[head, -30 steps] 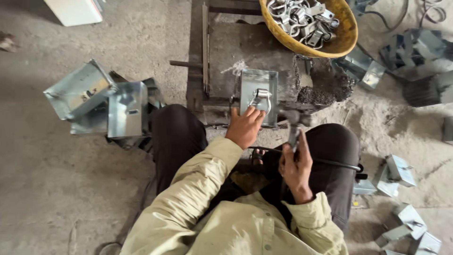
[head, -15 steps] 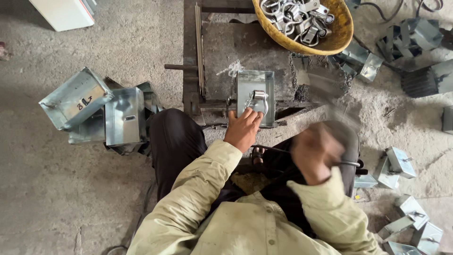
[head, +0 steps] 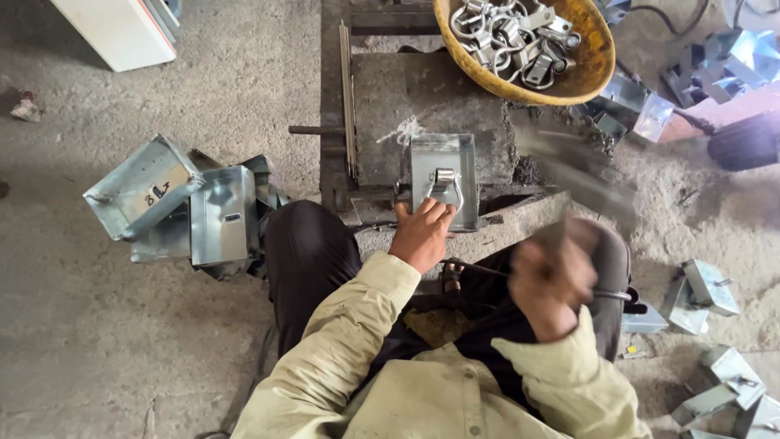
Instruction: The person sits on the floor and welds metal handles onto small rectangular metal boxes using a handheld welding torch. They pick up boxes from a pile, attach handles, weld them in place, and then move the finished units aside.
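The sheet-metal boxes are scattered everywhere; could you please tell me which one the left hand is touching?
The open box on the dark work block, with a metal loop handle inside; the left hand rests on its near edge.

A shallow grey sheet-metal tray (head: 443,167) lies flat, open side up, at the worktop's (head: 382,97) near edge, a small bent metal handle (head: 445,189) resting on it.

white box (head: 122,28) top left, possibly packaging; no screens.
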